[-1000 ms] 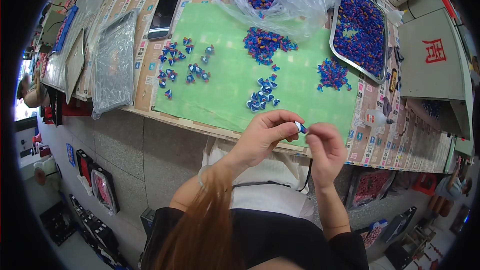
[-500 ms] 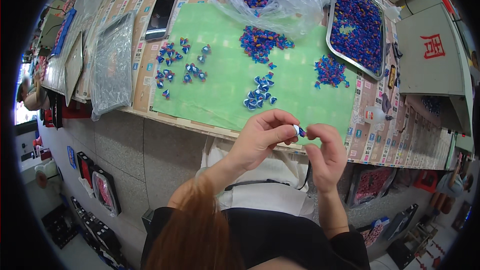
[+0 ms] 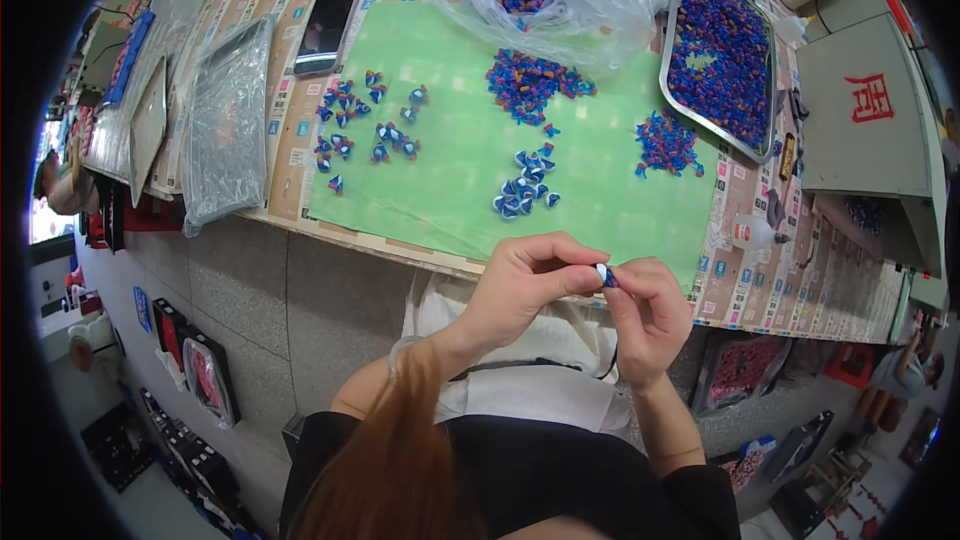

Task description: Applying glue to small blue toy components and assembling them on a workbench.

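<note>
Between my two hands, over the table's near edge, is a small blue-and-white piece (image 3: 603,272). My left hand (image 3: 525,285) pinches its white side between thumb and forefinger. My right hand (image 3: 650,312) closes thumb and forefinger on its darker, blue-purple end. Just beyond, on the green mat (image 3: 420,195), lies a cluster of blue-and-white pieces (image 3: 522,186). Farther left are several similar pieces with orange-red tips (image 3: 395,140). A heap of tiny blue, red and orange parts (image 3: 535,83) sits behind the cluster, with a smaller heap (image 3: 668,145) to the right.
A metal tray (image 3: 672,90) full of the coloured parts stands at the back right, beside a clear plastic bag (image 3: 600,10). A phone (image 3: 327,25) and a plastic-wrapped tray (image 3: 228,130) lie at the left. A small bottle (image 3: 752,232) is at the right, near a grey metal box (image 3: 865,100).
The fingers of my right hand have come in from just beside the blue-and-white piece and closed on its end. My left hand keeps its pinch, shifted slightly.
</note>
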A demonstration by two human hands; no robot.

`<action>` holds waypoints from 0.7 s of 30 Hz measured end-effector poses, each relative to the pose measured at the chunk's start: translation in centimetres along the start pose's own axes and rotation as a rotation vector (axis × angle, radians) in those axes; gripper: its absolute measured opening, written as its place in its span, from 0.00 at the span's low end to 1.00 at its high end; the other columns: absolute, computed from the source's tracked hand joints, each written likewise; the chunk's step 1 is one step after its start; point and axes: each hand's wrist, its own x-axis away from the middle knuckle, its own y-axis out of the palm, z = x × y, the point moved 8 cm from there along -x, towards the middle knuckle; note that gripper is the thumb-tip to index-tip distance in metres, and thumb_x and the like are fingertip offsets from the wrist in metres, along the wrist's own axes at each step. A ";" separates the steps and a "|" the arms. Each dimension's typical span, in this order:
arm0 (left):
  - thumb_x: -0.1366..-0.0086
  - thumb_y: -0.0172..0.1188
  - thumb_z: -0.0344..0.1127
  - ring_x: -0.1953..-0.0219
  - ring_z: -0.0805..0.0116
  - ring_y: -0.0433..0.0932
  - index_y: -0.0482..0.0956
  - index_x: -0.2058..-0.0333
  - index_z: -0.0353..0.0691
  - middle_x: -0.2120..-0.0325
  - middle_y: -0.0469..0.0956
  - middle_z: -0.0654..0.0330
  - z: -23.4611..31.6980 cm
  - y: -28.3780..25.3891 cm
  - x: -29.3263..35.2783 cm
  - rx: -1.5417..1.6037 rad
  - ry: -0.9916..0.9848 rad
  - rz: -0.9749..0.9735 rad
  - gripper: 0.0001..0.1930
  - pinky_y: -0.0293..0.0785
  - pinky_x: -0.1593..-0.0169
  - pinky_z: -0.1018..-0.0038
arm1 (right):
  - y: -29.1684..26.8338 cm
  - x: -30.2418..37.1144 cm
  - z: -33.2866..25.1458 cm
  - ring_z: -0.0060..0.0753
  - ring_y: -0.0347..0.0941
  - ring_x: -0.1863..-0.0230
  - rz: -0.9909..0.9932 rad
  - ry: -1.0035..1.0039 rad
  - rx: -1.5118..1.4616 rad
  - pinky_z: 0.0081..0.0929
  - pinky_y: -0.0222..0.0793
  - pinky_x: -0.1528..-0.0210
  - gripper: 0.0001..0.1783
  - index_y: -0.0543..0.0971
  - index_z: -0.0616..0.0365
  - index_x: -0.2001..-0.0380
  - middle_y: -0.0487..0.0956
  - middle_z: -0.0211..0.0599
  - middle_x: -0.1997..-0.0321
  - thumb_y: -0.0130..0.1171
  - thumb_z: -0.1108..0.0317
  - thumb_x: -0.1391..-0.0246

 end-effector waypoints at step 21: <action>0.48 0.55 0.25 0.72 0.76 0.73 0.74 0.68 0.32 0.75 0.74 0.61 -0.8 0.0 -0.3 0.054 -0.022 0.013 0.07 0.70 0.65 0.82 | -0.2 0.2 0.6 0.28 0.67 0.73 0.026 0.032 -0.022 0.19 0.63 0.71 0.06 0.72 0.66 0.74 0.72 0.39 0.75 0.54 0.82 0.60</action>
